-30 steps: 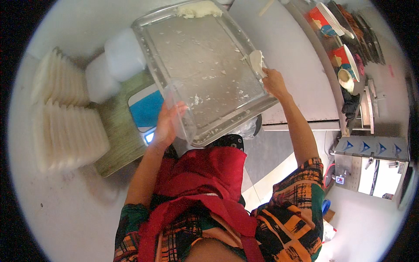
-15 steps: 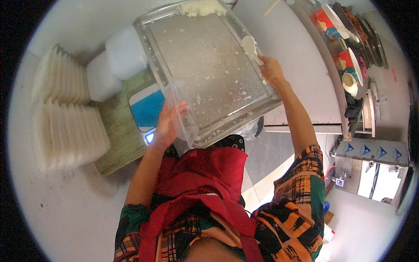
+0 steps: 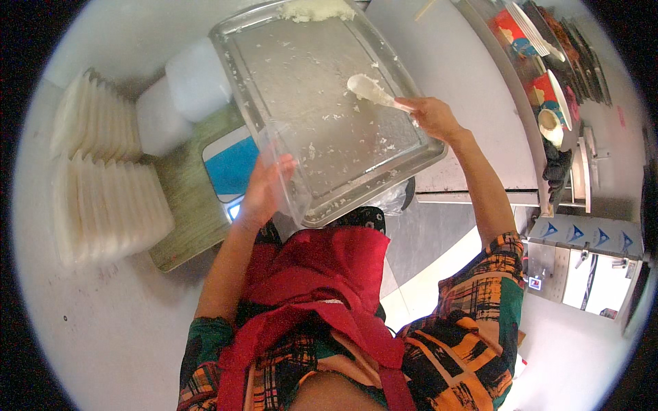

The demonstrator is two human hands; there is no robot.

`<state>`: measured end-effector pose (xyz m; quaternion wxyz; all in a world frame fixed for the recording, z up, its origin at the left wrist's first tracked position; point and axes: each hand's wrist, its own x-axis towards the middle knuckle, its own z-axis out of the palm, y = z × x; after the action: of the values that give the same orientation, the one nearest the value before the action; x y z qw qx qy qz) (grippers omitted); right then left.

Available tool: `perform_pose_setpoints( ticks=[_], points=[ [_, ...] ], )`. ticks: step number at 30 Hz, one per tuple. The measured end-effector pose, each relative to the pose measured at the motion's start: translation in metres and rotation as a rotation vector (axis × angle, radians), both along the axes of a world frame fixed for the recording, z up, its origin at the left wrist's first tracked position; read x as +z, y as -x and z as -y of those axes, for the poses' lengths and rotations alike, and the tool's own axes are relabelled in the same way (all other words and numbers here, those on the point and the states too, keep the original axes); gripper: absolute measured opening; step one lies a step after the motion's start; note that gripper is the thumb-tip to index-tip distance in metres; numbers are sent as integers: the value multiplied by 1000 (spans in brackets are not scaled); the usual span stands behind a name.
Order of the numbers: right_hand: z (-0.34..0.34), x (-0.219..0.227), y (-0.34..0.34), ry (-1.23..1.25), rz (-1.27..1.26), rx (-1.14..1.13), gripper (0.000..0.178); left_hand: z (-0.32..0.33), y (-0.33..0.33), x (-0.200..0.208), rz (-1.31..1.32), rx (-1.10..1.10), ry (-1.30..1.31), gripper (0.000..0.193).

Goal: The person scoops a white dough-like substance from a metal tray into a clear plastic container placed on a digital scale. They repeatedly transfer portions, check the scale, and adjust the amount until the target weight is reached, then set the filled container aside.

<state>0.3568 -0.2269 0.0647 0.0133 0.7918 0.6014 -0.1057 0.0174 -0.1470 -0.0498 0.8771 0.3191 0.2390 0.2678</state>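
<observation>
A large metal tray (image 3: pixel 308 103) lies before me, with loose white grains that look like cooked rice strewn over its bottom. At its far end sits a clump of rice (image 3: pixel 317 9). My right hand (image 3: pixel 439 119) is closed round the handle of a white rice paddle (image 3: pixel 367 88), whose blade, with some rice on it, is over the right half of the tray. On the near left, my left hand (image 3: pixel 264 185) grips a clear plastic container (image 3: pixel 291 188) at the tray's left rim. Its fingers show partly through the clear wall.
Left of the tray, stacked white containers (image 3: pixel 113 212) and whitish boxes (image 3: pixel 199 79) stand around a greenish board (image 3: pixel 181 219). A blue-topped scale (image 3: pixel 233 171) is beside my left hand. Red paper cups (image 3: pixel 545 89) line a shelf at the right, above a metal appliance (image 3: pixel 582 264).
My right hand has shifted slightly right and nearer. The paddle has swung from the tray's right rim to lie over its inside, blade pointing left. My left hand has hardly moved.
</observation>
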Motion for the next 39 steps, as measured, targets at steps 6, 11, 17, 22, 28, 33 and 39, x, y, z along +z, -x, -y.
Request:
perform_pose_setpoints(
  ticks=[6,11,17,22,28,33,39],
  points=[
    [-9,-1,-23,-160,125,-151,41,0,-2,3,-10,3,-25,65],
    [-32,-23,-38,-114,175,-217,43,1,-4,4,-40,19,-29,69],
    [-45,-38,-41,-73,244,-201,44,1,0,3,27,-18,-76,69],
    [-32,-27,-30,-36,174,-104,37,3,0,-2,10,-2,-42,67],
    [-1,-37,-29,-122,143,180,38,2,1,-10,72,-12,-14,67],
    [22,-17,-3,-12,200,284,41,3,-2,4,53,45,113,51],
    [52,-34,7,-173,61,330,41,0,-5,-3,18,34,15,59]
  ],
)
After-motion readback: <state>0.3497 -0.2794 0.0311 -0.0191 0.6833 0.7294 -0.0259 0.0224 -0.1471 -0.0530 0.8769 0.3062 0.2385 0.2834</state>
